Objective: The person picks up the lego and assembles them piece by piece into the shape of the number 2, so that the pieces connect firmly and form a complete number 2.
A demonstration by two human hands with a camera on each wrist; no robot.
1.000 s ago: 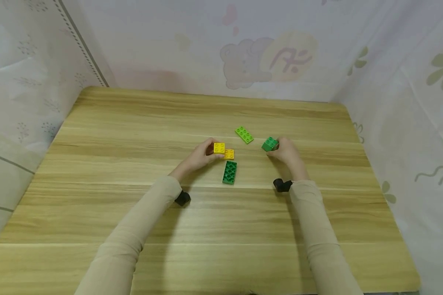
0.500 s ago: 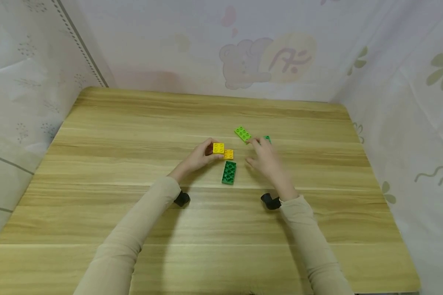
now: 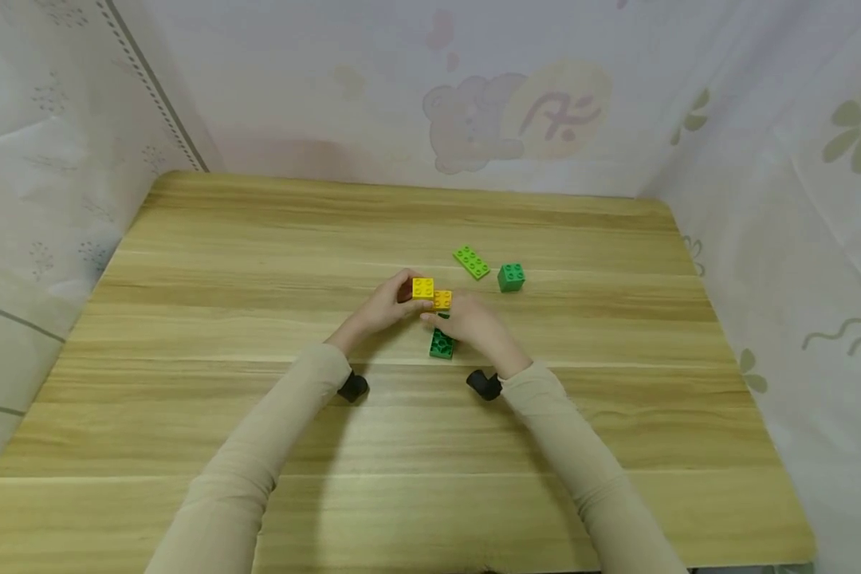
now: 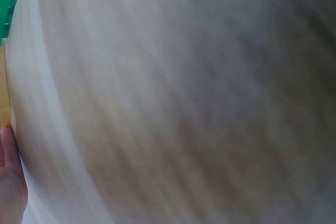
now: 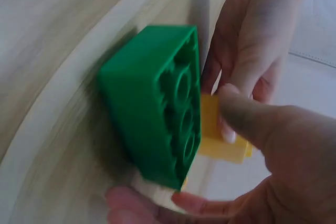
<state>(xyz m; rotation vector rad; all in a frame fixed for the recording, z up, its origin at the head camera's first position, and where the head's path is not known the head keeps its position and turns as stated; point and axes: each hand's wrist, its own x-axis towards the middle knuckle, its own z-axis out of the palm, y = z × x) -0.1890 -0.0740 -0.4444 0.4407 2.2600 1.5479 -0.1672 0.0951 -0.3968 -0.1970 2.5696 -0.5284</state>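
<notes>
My left hand point(image 3: 387, 304) grips a yellow two-by-two toy brick point(image 3: 422, 287) between thumb and fingers. Against that brick's right side, lower down, lies an orange-yellow studded brick point(image 3: 442, 299); whether the two are joined cannot be told. My right hand point(image 3: 477, 327) reaches over a dark green brick point(image 3: 441, 347), which lies with its hollow underside up. In the right wrist view, the right thumb and fingers are spread around the green brick's point(image 5: 136, 66) near end, and the thumb overlaps the yellow brick point(image 5: 223, 150). No hold by the right hand is visible.
Beyond the hands, a light green flat plate point(image 3: 471, 262) lies on the wooden table point(image 3: 273, 231). To its right stands a green two-by-two brick point(image 3: 512, 277). Patterned cloth point(image 3: 316, 88) hangs behind the table and along both sides.
My right hand has let go of the green two-by-two brick, leaving it on the table, and has moved left and nearer to the dark green brick. My left hand has stayed in place.
</notes>
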